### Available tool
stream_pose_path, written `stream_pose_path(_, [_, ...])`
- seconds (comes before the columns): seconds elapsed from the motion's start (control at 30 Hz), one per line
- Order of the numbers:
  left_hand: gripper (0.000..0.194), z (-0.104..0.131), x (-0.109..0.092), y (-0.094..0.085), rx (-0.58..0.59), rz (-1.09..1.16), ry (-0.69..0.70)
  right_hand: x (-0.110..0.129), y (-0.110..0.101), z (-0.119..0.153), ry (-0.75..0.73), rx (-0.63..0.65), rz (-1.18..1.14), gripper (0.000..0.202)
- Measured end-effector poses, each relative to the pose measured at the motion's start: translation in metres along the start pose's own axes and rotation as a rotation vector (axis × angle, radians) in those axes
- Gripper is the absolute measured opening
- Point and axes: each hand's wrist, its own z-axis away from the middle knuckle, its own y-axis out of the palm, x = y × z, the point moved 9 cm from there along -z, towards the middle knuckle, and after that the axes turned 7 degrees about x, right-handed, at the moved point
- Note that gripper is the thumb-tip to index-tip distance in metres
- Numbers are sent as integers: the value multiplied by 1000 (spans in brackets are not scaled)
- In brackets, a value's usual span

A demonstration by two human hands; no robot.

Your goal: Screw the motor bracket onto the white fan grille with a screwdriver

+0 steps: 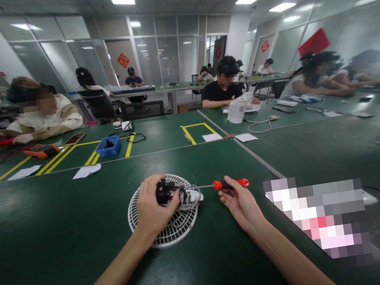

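Note:
A round white fan grille (175,235) lies on the green table. Over it sits the fan's black motor (162,192), with a white part and a loop of grey cable (185,206) at its right side. My left hand (153,206) is wrapped round the motor and steadies it. In my right hand (240,201) is a screwdriver (219,184) with a red and black handle, held level between thumb and fingers. Its shaft points left, and the tip reaches the motor assembly; the exact contact spot is too small to make out.
Beyond my hands are a blue bin (108,146) with dark parts, paper slips (87,171), an orange multimeter (41,151) and a phone (74,139). A blurred bright item (308,215) lies to the right. Across the table, a person (223,87) works beside a white object (237,108).

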Motion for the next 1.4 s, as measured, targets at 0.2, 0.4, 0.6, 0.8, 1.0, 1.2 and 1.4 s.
stream_pose_path(0.2, [41,0,2,1,8,9,-13,7,5,6,-122,10,-78,42])
stream_pose_path(0.4, [41,1,1,2,15,5,-13,5,4,6,-124,12,-147,41])
stream_pose_path(0.6, [40,0,2,1,11,6,-10,-1,3,6,-35,-39,-179,29])
stream_pose_path(0.8, [41,0,0,0,1,0,-8,3,6,6,-3,-9,-74,27])
stream_pose_path(1.0, [39,-1,-2,-1,-8,-2,5,6,9,3,17,48,8,31])
stream_pose_path(1.2, [40,0,1,1,5,7,-12,10,9,4,-77,45,-54,38])
stream_pose_path(1.4, [40,0,0,-1,-1,5,-6,10,9,4,-92,80,-67,44])
